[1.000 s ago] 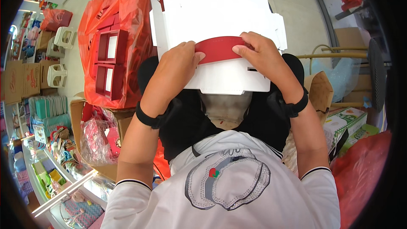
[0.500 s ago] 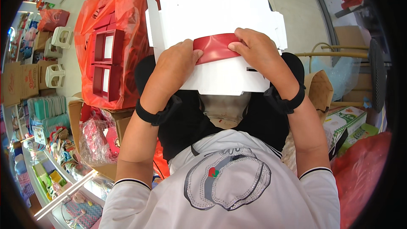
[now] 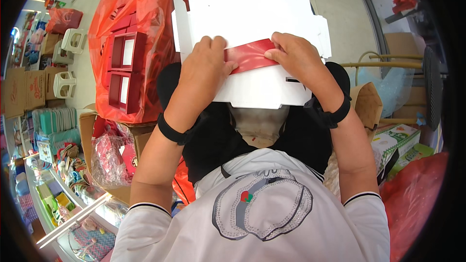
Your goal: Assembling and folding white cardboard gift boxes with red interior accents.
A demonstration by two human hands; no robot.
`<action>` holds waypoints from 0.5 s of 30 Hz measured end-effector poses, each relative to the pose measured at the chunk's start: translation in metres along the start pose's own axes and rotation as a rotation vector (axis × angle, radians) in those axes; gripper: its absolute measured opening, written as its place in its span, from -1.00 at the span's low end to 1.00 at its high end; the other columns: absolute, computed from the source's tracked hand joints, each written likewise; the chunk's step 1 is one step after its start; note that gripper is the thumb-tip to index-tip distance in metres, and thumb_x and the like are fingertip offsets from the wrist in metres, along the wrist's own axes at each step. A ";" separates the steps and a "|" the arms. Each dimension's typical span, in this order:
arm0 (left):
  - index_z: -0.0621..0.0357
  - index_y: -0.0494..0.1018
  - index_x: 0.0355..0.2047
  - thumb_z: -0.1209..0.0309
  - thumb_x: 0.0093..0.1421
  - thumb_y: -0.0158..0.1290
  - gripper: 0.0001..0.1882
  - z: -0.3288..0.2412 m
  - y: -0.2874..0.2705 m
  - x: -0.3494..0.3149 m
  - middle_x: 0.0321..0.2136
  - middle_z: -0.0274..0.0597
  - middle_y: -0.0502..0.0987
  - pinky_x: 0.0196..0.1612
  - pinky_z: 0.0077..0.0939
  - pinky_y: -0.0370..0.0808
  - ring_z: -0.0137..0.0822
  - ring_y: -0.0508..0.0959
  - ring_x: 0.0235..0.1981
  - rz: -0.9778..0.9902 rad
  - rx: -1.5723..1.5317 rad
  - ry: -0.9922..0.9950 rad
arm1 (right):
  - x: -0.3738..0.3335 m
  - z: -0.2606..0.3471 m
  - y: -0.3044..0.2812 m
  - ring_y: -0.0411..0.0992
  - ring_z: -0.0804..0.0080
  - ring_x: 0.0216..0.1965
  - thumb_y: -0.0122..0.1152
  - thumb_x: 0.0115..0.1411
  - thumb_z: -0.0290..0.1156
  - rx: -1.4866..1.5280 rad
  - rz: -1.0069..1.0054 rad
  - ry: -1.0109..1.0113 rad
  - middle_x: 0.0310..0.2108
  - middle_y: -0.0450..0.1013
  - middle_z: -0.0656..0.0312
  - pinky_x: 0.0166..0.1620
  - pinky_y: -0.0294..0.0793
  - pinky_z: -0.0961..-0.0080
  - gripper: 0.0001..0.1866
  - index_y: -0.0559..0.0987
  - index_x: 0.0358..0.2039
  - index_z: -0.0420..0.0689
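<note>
A glossy red sheet, folded or curved into a band (image 3: 250, 55), lies over a stack of flat white cardboard blanks (image 3: 247, 12) resting on my lap. My left hand (image 3: 205, 70) grips the band's left end, its thumb pressing the lower corner and its fingers at the top edge. The right end is pinched between thumb and fingers of my right hand (image 3: 297, 57). Flaps and tabs show along the cardboard's edges, and a dark slot shows near my right wrist. Parts of the band's ends are hidden under my fingers.
At the left, dark-red open boxes (image 3: 127, 51) sit on a large red plastic bag (image 3: 158, 19). Beside my left arm stands a cardboard carton (image 3: 87, 138) with plastic-wrapped red items. White stools (image 3: 64, 85) are farther left. A brown paper bag (image 3: 366, 102) and packaged boxes (image 3: 395, 138) are at right.
My left hand has turned slightly, its fingers lifting toward the band's top edge. The band's right end tilts up a little more. My right hand keeps its pinch.
</note>
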State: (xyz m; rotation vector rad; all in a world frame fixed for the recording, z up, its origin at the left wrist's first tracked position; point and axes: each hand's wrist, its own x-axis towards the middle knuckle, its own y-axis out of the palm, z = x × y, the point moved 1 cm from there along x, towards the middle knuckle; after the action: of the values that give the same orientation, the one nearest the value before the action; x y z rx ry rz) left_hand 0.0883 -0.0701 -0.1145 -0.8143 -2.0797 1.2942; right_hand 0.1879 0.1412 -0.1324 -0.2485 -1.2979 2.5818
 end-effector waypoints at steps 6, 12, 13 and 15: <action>0.21 0.55 0.05 0.37 0.17 0.36 -0.55 0.004 0.004 -0.006 -0.10 -0.05 0.56 0.06 -0.17 0.52 -0.02 0.56 -0.02 0.024 0.017 0.311 | -0.001 -0.005 -0.002 0.42 0.15 -0.38 0.41 0.27 -0.30 0.034 0.013 0.047 -0.44 0.43 0.09 -0.26 0.43 0.26 -0.73 0.51 -0.28 -0.20; 0.23 0.54 0.05 0.36 0.18 0.35 -0.54 0.005 0.002 -0.005 -0.08 -0.05 0.55 0.07 -0.17 0.52 -0.01 0.55 -0.03 0.074 0.089 0.380 | -0.022 0.007 -0.012 0.54 0.08 -0.23 0.53 0.14 -0.28 -0.021 0.007 -0.160 -0.17 0.44 0.07 -0.12 0.57 0.21 -0.52 0.62 0.05 -0.12; 0.23 0.54 0.05 0.36 0.18 0.35 -0.54 0.007 0.002 -0.004 -0.08 -0.05 0.55 0.07 -0.17 0.52 -0.01 0.55 -0.03 0.073 0.088 0.382 | -0.022 0.006 -0.012 0.54 0.08 -0.23 0.53 0.14 -0.28 -0.023 0.005 -0.160 -0.17 0.44 0.07 -0.12 0.57 0.21 -0.52 0.62 0.05 -0.12; 0.23 0.53 0.03 0.37 0.17 0.34 -0.56 0.012 0.003 -0.004 -0.09 -0.05 0.55 0.06 -0.18 0.54 -0.01 0.55 -0.05 0.069 0.090 0.399 | -0.020 0.002 -0.011 0.53 0.13 -0.21 0.54 0.12 -0.31 -0.068 -0.023 -0.253 -0.22 0.41 0.10 -0.13 0.57 0.23 -0.52 0.64 0.06 -0.11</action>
State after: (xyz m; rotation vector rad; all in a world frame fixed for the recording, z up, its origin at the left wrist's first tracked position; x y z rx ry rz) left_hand 0.0829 -0.0783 -0.1223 -1.0179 -1.6805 1.1415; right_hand 0.2083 0.1398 -0.1214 0.0844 -1.4637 2.6175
